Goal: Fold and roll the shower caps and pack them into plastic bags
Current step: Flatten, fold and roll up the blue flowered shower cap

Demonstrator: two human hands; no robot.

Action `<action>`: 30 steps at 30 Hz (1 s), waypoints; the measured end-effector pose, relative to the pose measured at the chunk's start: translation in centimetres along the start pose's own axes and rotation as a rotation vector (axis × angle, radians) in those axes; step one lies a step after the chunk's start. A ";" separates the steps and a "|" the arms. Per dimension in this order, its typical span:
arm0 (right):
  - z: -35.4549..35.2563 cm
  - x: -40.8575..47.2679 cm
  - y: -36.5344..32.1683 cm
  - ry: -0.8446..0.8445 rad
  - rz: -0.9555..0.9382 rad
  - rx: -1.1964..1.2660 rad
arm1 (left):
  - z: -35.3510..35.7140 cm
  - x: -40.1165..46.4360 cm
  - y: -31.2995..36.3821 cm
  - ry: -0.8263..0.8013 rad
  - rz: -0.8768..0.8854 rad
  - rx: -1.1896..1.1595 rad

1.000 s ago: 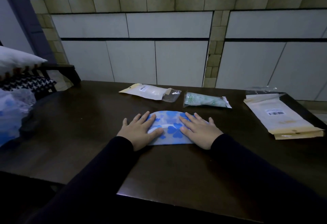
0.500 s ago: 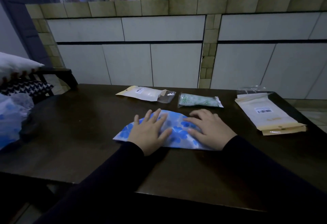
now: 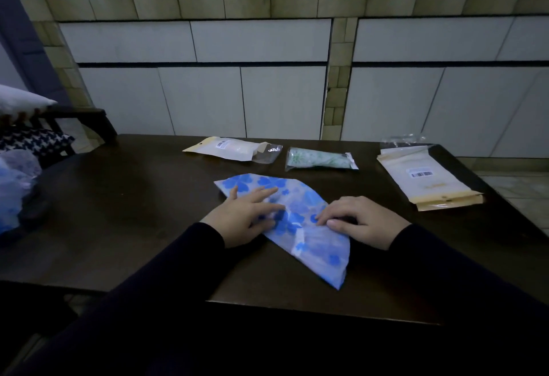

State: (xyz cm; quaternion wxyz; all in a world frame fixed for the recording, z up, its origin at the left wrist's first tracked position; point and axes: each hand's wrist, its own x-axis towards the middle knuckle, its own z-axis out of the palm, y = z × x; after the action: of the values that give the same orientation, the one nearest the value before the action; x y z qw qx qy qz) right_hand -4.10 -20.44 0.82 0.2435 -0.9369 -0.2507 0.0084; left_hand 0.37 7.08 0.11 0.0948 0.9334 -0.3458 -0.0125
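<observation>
A folded shower cap (image 3: pixel 300 221), translucent with blue flowers, lies flat on the dark wooden table (image 3: pixel 133 212), slanting from far left to near right. My left hand (image 3: pixel 246 215) presses flat on its left part with straight fingers. My right hand (image 3: pixel 362 221) rests on its right edge with fingers bent, fingertips on the plastic. Behind it lies a clear plastic bag (image 3: pixel 320 160) holding a rolled green-patterned cap. A white and tan pouch (image 3: pixel 228 148) with a clear end lies to its left.
A stack of white and tan pouches (image 3: pixel 427 181) sits at the table's right edge. More blue plastic caps (image 3: pixel 15 188) are heaped at the far left, beside a chair with cushions (image 3: pixel 35 140). A tiled counter wall (image 3: pixel 267 78) stands behind the table.
The shower cap has turned from lying crosswise to slanting, its right end now nearer me. My right hand's fingers have curled at its edge; the camera view has tilted.
</observation>
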 end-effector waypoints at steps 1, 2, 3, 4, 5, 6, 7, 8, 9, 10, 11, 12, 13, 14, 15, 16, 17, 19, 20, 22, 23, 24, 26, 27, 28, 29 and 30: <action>0.0 -0.5 0.1 0.014 -0.002 0.021 | 0.1 0.0 0.3 0.027 0.027 -0.013; 0.0 -1.0 0.1 0.030 -0.011 0.019 | 0.2 -0.1 0.6 0.034 0.040 -0.033; 0.1 -1.4 0.1 0.050 -0.042 0.000 | 0.4 -0.1 0.8 0.024 0.040 -0.047; 0.2 -1.7 0.0 0.056 -0.077 -0.042 | 0.6 -0.1 0.9 0.005 0.035 -0.046; 0.3 -2.0 0.1 0.048 -0.104 -0.073 | 0.7 -0.1 1.0 -0.009 0.035 -0.037; 0.3 -2.1 0.0 0.024 -0.104 -0.096 | 0.9 -0.2 0.9 -0.012 0.040 -0.038; 0.3 -2.0 -0.2 0.002 -0.086 -0.100 | 1.0 -0.3 0.7 0.007 0.053 -0.062; 0.2 -2.0 -0.4 -0.010 -0.062 -0.101 | 1.0 -0.4 0.5 0.052 0.078 -0.101; 0.3 -1.9 -0.5 -0.003 -0.043 -0.111 | 1.1 -0.6 0.5 0.130 0.124 -0.143; 0.4 -1.7 -0.6 0.012 -0.032 -0.134 | 1.2 -0.8 0.6 0.215 0.177 -0.172; 0.5 -1.6 -0.6 0.024 -0.020 -0.157 | 1.2 -1.1 0.8 0.276 0.232 -0.184; 0.7 -1.5 -0.7 0.038 -0.016 -0.176 | 1.1 -1.3 1.3 0.306 0.290 -0.182; 1.0 -1.4 -0.9 0.057 -0.016 -0.187 | 0.9 -1.5 1.8 0.312 0.347 -0.173; 1.2 -1.3 -1.1 0.076 -0.013 -0.188 | 0.7 -1.7 2.3 0.298 0.392 -0.168; 1.3 -1.2 -1.4 0.095 0.001 -0.186 | 0.4 -2.0 2.8 0.272 0.419 -0.170; 1.4 -1.1 -1.9 0.108 0.011 -0.197 | 0.3 -2.4 3.0 0.235 0.428 -0.179; 1.4 -1.1 -2.2 0.121 0.008 -0.220 | 0.3 -2.8 3.0 0.204 0.426 -0.190; 1.4 -1.1 -2.8 0.126 -0.059 -0.241 | 0.3 -3.7 2.7 0.159 0.384 -0.243; 1.4 -1.1 -3.0 0.097 -0.104 -0.210 | 0.3 -4.1 2.6 0.147 0.361 -0.269; 1.4 -1.4 -3.1 -0.005 -0.159 -0.081 | 0.0 -4.5 2.3 0.134 0.337 -0.276; 1.5 -1.5 -3.1 -0.041 -0.164 -0.022 | -0.2 -4.7 2.2 0.121 0.329 -0.273; 1.5 -1.6 -3.1 -0.058 -0.165 0.014 | -0.4 -4.9 2.1 0.106 0.319 -0.271; 1.7 -1.7 -3.1 -0.047 -0.184 0.038 | -0.7 -5.2 2.0 0.082 0.300 -0.267; 1.9 -1.7 -3.1 -0.019 -0.213 0.035 | -0.7 -5.4 1.9 0.076 0.296 -0.265; 2.1 -1.8 -3.1 0.017 -0.254 0.016 | -0.6 -5.5 1.8 0.074 0.295 -0.267; 2.3 -1.8 -3.3 0.050 -0.297 -0.016 | -0.5 -5.5 1.7 0.072 0.292 -0.277; 2.5 -1.8 -3.5 0.071 -0.333 -0.052 | -0.5 -5.5 1.6 0.064 0.281 -0.300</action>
State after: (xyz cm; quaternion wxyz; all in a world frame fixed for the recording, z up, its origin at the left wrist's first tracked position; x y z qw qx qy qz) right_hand -7.62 -17.53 0.04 0.2257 -0.8882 -0.3937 -0.0718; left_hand -4.83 9.52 0.66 0.2443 0.8513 -0.4639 -0.0206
